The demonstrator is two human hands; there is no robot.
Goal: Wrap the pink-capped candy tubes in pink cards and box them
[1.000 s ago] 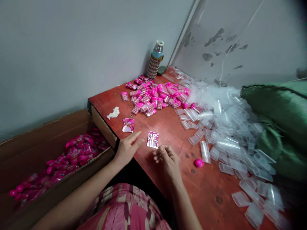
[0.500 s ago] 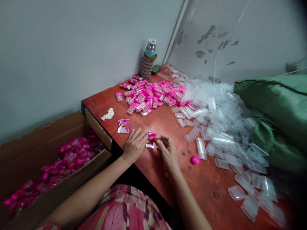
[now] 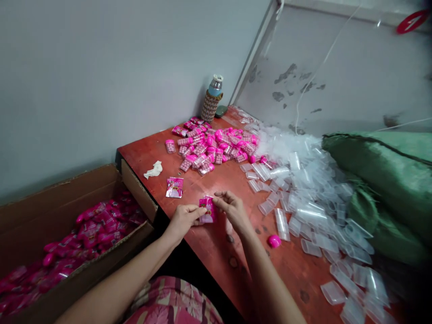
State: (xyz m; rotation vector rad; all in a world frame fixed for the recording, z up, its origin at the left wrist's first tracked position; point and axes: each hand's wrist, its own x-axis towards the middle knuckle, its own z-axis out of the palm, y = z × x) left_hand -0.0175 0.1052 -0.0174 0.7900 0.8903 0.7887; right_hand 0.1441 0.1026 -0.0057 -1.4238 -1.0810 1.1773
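Observation:
Between my hands is a small pink printed sachet (image 3: 207, 211), raised a little off the red tabletop (image 3: 232, 252). My left hand (image 3: 184, 220) pinches its left side between thumb and fingers. At its upper right corner, my right hand (image 3: 231, 207) has thumb and forefinger closed on the edge. Another pink sachet (image 3: 174, 187) lies flat just beyond my left hand. To the right of my right hand rests a loose pink cap (image 3: 274, 241). Farther back is a pile of clear containers with pink caps (image 3: 216, 148), filled with small pink balls.
Many clear plastic tubes (image 3: 313, 207) spread over the table's right side, beside a green sack (image 3: 388, 189). A cardboard box (image 3: 138, 186) of pink packets stands at lower left. A bottle in a knitted cover (image 3: 211, 101) stands at the back; a crumpled white scrap (image 3: 153, 169) lies left.
My left hand has gone from lying flat with spread fingers to pinching the sachet. The sachet has come up off the table, and both hands now grip it. The view has tilted upward slightly.

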